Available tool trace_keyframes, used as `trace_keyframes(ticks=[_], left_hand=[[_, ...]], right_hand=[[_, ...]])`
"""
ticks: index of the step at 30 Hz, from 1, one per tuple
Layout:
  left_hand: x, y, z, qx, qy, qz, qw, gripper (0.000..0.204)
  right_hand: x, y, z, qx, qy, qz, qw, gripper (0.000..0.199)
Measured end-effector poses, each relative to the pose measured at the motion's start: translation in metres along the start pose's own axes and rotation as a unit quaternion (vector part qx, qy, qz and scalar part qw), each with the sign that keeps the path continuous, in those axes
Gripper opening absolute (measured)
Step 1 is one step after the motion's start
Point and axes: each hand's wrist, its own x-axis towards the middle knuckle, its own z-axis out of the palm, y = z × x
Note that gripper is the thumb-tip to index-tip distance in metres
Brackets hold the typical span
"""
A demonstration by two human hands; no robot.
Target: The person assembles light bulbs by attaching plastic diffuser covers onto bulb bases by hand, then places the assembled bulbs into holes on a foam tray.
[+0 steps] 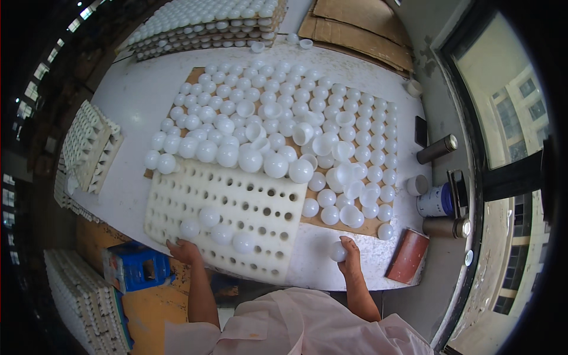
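My right hand [351, 255] is closed around a white translucent dome cover [338, 252], just off the front edge of the table. At the near left, my left hand [186, 252] grips the front edge of a white perforated board [177, 204], its fingers partly hidden. Several white domes [222, 234] sit on the board close to this hand, and a row of round domes [250, 160] lies along its far edge. Beyond the board, many more domes cover a brown cardboard sheet [332, 226]; some are tipped over, showing their hollow inside.
Stacked layers of domes [207, 26] stand at the back left, cardboard sheets [355, 23] at the back right. Egg-tray-like stacks [89, 145] are at the left. Along the right wall are flasks [438, 149], a blue-and-white tub [433, 201], a phone [420, 131] and a red box [407, 255].
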Motion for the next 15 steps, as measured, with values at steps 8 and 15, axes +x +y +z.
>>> trace_keyframes(ticks=[8, 15], left_hand=[[0.004, -0.019, -0.013, -0.226, -0.104, -0.061, 0.967, 0.058], [0.057, -0.060, -0.073, -0.268, -0.209, 0.176, 0.924, 0.057]], right_hand=[[-0.027, 0.007, 0.102, 0.033, -0.024, -0.091, 0.995, 0.012], [-0.009, 0.047, 0.183, -0.137, -0.030, -0.109, 0.984, 0.031]])
